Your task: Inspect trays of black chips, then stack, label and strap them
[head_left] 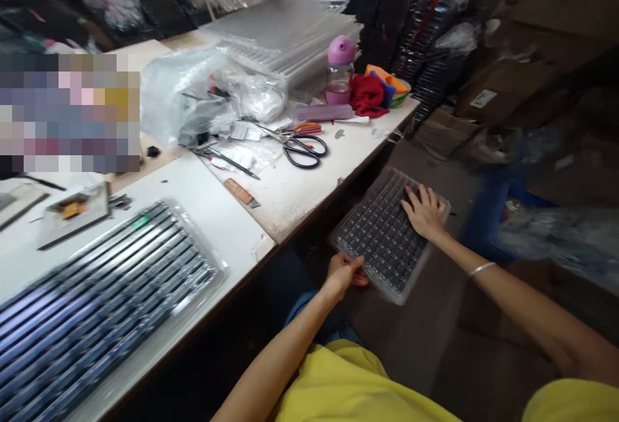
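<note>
The left hand (344, 272) closes its grip on the near edge of the clear gridded tray (387, 232); the right hand (424, 212) lies flat and open on its far half, below the desk (290, 193) edge.

Left hand (344, 272) curled in a grip; right hand (424, 211) flat (fingers spread)

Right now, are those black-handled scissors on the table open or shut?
Open. The scissors lie flat on the white table, their two handle loops spread apart and no hand touching them.
</note>
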`<action>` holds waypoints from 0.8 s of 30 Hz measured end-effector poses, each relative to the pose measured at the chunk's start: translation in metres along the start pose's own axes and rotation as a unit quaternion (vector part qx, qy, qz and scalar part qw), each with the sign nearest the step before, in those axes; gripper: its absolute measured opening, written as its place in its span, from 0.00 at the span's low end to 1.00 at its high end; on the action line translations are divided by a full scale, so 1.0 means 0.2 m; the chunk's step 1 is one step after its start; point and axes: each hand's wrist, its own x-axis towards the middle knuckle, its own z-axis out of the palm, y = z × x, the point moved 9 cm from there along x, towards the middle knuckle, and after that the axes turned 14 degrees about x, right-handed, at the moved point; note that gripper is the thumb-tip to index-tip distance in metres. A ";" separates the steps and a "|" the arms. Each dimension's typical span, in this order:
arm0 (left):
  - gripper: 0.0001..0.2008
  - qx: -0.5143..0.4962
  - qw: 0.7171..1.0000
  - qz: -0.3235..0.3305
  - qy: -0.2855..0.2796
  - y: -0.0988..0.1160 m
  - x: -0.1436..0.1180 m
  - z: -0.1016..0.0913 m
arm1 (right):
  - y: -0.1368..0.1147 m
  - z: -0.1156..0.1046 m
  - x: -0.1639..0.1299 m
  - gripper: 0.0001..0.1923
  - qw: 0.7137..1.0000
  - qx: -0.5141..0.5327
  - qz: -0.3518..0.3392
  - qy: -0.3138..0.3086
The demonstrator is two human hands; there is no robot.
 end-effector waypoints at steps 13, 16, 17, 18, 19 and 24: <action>0.15 0.211 0.943 0.250 0.068 0.22 -0.81 -0.35 | 0.01 0.06 0.02 0.34 0.995 0.029 -0.063 0.066; 0.17 0.240 0.922 0.283 0.111 0.29 -1.12 -0.55 | -0.17 0.11 -0.06 0.31 0.986 0.057 -0.142 0.062; 0.17 0.249 0.914 0.287 0.140 0.31 -1.20 -0.62 | -0.24 0.14 -0.09 0.30 0.982 0.065 -0.166 0.060; 0.17 0.256 0.907 0.289 0.172 0.32 -1.27 -0.69 | -0.32 0.16 -0.14 0.30 0.977 0.074 -0.190 0.058; 0.17 0.263 0.897 0.291 0.206 0.34 -1.34 -0.76 | -0.38 0.18 -0.18 0.29 0.973 0.082 -0.206 0.058; 0.16 0.381 0.784 0.309 0.381 0.40 -1.51 -1.08 | -0.58 0.28 -0.33 0.27 0.952 0.098 -0.289 -0.025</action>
